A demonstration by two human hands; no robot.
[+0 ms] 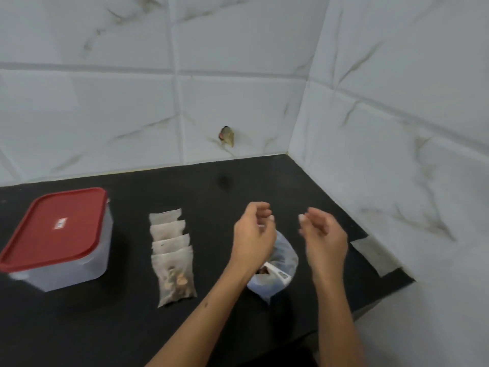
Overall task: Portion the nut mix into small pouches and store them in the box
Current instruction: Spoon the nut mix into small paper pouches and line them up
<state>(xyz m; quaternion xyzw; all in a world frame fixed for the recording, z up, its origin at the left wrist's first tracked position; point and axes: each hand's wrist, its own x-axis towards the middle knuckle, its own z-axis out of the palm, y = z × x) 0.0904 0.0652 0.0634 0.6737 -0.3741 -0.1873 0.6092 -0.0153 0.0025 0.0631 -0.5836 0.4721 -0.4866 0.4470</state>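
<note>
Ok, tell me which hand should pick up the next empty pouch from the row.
Left. The left hand hovers nearer the row of pouches, which lies on its side of the nut bag. The right hand would probably have to cross over the bag. Both hands hold nothing.

Materials, surface finish
Worktop (132, 327) matt black; box (79, 266) frosted plastic, lid (57, 226) glossy red plastic; pouches (173, 258) translucent film; wall tiles (238, 75) glossy marble-look.
</note>
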